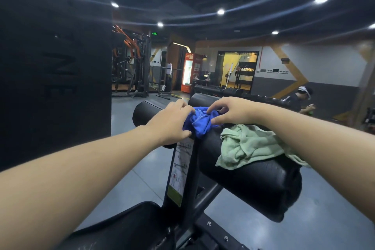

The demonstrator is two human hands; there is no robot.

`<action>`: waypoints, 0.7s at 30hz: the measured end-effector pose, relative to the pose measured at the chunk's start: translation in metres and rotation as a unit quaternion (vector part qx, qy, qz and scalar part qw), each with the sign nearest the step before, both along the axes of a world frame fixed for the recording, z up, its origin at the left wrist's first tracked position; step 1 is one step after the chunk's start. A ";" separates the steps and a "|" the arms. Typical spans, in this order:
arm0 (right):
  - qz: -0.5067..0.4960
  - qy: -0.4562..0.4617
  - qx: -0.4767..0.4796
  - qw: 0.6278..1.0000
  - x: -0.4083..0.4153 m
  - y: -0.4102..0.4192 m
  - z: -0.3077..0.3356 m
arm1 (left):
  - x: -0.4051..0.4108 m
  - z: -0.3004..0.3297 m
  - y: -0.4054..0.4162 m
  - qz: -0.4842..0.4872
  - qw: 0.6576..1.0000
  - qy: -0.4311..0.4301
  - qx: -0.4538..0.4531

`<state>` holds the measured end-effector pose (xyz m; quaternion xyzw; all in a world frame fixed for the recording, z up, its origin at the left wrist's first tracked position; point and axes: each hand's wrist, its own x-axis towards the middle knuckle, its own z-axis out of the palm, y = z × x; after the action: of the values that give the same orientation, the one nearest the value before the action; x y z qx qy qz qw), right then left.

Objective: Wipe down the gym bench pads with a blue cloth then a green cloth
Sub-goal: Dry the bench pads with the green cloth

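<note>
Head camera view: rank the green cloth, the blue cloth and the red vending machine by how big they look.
1. green cloth
2. blue cloth
3. red vending machine, which looks smallest only because it stands far off.

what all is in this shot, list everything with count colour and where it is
blue cloth: 1, blue, bunched on the far end of the right pad, between both hands
green cloth: 1, pale green, crumpled on top of the right pad
right pad: 1, black, centre right
left pad: 1, black, under the left hand
seat pad: 1, black, bottom centre
instruction label: 1, white and green, on the upright post
vending fridge: 1, red, far wall
other person: 1, seated far right
left hand: 1, fingers on the blue cloth
right hand: 1, grip pinching the blue cloth
</note>
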<state>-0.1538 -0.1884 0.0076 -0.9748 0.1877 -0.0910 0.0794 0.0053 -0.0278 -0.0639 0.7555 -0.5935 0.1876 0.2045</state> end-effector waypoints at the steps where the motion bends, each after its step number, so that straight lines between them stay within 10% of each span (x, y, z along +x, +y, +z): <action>1: 0.000 -0.001 -0.001 1.000 -0.005 0.002 0.002 | -0.004 0.002 0.001 -0.006 1.000 -0.004 0.002; 21: -0.042 0.030 -0.103 0.993 -0.163 0.037 0.003 | -0.133 0.036 0.006 -0.060 0.997 -0.016 0.040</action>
<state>-0.3163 -0.1517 0.0102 -0.9712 0.2207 -0.0842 -0.0315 -0.1276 -0.0216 -0.0283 0.7229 -0.6481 0.1628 0.1755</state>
